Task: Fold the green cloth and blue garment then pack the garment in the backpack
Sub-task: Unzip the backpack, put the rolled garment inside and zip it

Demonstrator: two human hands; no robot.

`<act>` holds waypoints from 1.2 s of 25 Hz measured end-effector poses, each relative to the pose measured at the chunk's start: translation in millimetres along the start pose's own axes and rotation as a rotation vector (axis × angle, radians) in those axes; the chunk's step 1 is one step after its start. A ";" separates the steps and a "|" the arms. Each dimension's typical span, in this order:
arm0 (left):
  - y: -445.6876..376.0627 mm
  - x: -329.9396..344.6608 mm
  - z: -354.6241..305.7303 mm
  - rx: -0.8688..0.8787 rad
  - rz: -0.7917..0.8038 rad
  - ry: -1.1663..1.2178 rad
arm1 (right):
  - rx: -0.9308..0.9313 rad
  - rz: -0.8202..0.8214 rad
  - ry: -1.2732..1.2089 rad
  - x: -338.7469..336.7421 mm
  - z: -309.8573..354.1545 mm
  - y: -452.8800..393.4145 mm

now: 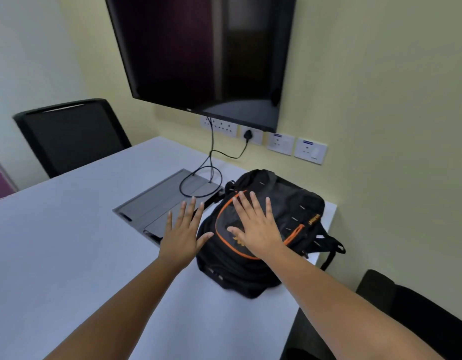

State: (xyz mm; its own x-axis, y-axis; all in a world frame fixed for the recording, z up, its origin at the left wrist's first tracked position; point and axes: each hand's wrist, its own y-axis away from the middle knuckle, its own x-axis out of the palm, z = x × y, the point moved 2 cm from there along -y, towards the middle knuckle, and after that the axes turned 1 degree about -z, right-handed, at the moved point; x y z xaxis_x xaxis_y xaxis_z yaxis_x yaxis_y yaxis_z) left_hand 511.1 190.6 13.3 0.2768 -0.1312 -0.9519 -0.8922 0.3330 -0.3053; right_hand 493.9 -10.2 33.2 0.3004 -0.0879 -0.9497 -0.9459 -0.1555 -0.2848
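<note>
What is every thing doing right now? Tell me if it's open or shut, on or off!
backpack: lying on the table, orange-trimmed pocket zipped shut.
left hand: open, fingers spread, beside the backpack.
right hand: open, flat over the backpack.
screen: dark, off.
plug: in the wall socket.
table hatch: shut, cable entering it.

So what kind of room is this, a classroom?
More likely an office meeting room. A big dark screen hangs on the wall above a long white table with a cable hatch, and black office chairs stand around it.
</note>
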 end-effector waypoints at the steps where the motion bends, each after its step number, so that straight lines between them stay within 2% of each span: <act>1: -2.3 6.6 -7.2 0.013 0.029 0.006 | 0.012 0.020 0.005 6.0 -7.1 3.5; 6: -7.4 36.7 -18.5 0.038 0.108 0.043 | 0.054 0.158 0.002 38.3 -27.9 13.3; 10: -8.3 58.4 -12.6 0.056 0.135 0.083 | 0.057 0.505 -0.098 68.0 -24.3 18.4; 13: -5.0 71.3 -3.4 0.064 0.161 0.126 | 0.242 0.758 -0.426 98.4 -8.4 38.3; 14: -3.6 76.1 1.4 0.059 0.182 0.149 | 0.261 0.810 -0.465 106.8 0.8 48.9; 17: -0.2 88.0 13.9 0.010 0.220 0.181 | 0.143 0.799 -0.284 114.4 17.9 61.5; 20: 5.4 98.4 13.7 -0.051 0.301 0.211 | 0.189 0.806 -0.343 107.2 11.1 52.8; 23: 6.7 100.6 0.0 -0.049 0.365 0.241 | 0.048 0.871 -0.267 96.9 12.2 54.9; 25: 5.0 100.1 -12.0 -0.029 0.405 0.256 | -0.022 1.052 -0.319 92.0 20.4 67.9; 27: 1.9 102.2 -21.1 -0.085 0.421 0.312 | 0.049 1.331 -0.539 85.3 22.2 81.0; 28: -1.5 104.1 -24.5 -0.134 0.408 0.346 | 0.114 1.355 -0.658 83.0 16.7 82.5; 29: -3.9 107.8 -26.3 -0.189 0.400 0.375 | 0.190 1.245 -0.749 81.4 7.8 82.7; 30: -6.1 112.4 -26.6 -0.253 0.411 0.407 | 0.307 1.032 -0.786 80.7 -5.4 81.3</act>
State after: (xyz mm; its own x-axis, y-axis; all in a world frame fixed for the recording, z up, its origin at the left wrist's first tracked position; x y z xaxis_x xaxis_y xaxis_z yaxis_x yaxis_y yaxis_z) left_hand 538.1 149.0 -91.2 -0.2202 -0.4009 -0.8893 -0.9673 0.2074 0.1460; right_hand 441.9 -35.3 -65.9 -0.6174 0.5728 -0.5392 -0.7161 -0.1254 0.6867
